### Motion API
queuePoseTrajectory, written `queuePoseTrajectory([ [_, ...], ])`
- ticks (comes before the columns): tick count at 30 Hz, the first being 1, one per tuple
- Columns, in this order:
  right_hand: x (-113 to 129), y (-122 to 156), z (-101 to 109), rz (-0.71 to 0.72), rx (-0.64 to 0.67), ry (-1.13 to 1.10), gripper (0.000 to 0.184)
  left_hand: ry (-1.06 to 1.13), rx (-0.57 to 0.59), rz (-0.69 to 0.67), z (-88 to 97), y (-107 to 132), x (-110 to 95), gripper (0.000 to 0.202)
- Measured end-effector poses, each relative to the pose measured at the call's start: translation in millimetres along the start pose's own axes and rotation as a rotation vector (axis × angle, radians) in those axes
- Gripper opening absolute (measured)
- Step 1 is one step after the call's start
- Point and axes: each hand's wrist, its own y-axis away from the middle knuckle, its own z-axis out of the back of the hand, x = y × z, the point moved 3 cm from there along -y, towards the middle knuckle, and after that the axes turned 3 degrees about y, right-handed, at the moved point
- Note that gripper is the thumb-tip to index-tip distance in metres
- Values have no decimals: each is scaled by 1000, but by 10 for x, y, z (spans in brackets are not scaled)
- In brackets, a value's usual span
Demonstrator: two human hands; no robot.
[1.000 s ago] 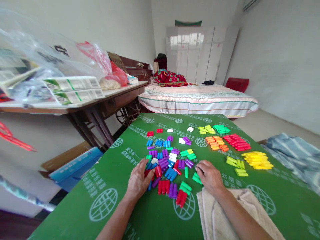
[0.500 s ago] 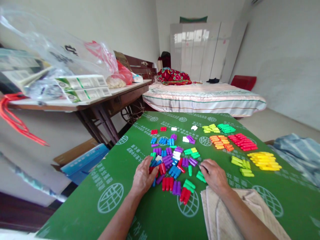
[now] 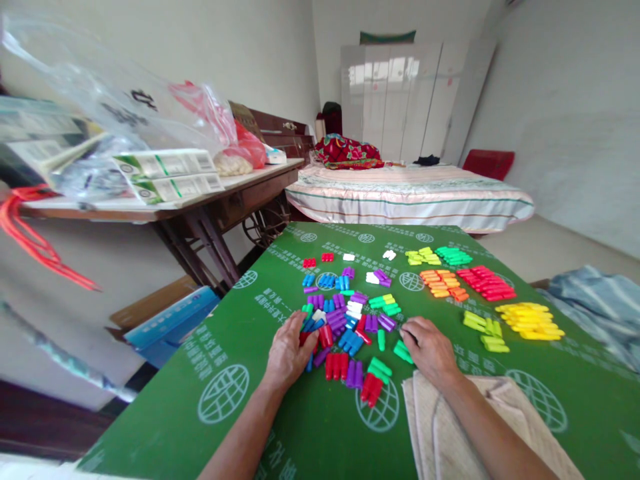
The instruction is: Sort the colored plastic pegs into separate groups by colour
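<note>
My left hand (image 3: pixel 287 350) lies at the left side of a mixed spread of small plastic pieces shaped like pen caps, its fingers stretched and thumb apart over red caps (image 3: pixel 309 338) and blue ones. To the right, my right hand (image 3: pixel 429 347) rests on the board with curled fingers, beside green caps (image 3: pixel 403 351); what is under the fingers is hidden. Between the hands lie purple caps (image 3: pixel 371 324), blue caps (image 3: pixel 351 342), white caps (image 3: pixel 354 309) and a single green cap (image 3: pixel 381 340). Closer in are red caps (image 3: pixel 337 366) in a row.
Sorted groups lie at the right: yellow caps (image 3: pixel 530 321), pink-red caps (image 3: pixel 486 283), orange caps (image 3: pixel 443 285) and green caps (image 3: pixel 454 255). A folded beige cloth (image 3: pixel 480 427) lies under my right forearm on the green board (image 3: pixel 165 440). A side table (image 3: pixel 260 181) stands left.
Both hands and the caps keep their places. Only the view has shifted very slightly.
</note>
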Motion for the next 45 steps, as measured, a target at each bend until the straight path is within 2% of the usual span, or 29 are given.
queuePoseTrajectory([
  [20, 22, -6, 18, 6, 43, 35, 22, -46, 7, 24, -20, 5, -7, 51],
  [23, 43, -66, 36, -13, 105, 36, 20, -46, 13, 29, 1, 2, -33, 51],
  [28, 105, -340, 46, -152, 270, 39, 21, -37, 29, 21, 46, 4, -74, 53],
  [31, 131, -540, -22, -188, 283, 30, 36, -46, 9, 25, 61, 4, -65, 51],
  [33, 135, -632, -116, -195, 284, 22, 52, -49, 1, 23, 67, 4, -52, 50],
  [35, 152, -672, -232, -174, 298, 9, 61, -50, -3, 18, 79, 7, -43, 50],
  [39, 261, -633, -405, -61, 272, -62, 57, -46, -25, 9, 118, 17, -45, 47],
  [45, 351, -601, -436, 29, 212, -295, 42, -18, -52, 25, 184, 15, -14, 46],
])
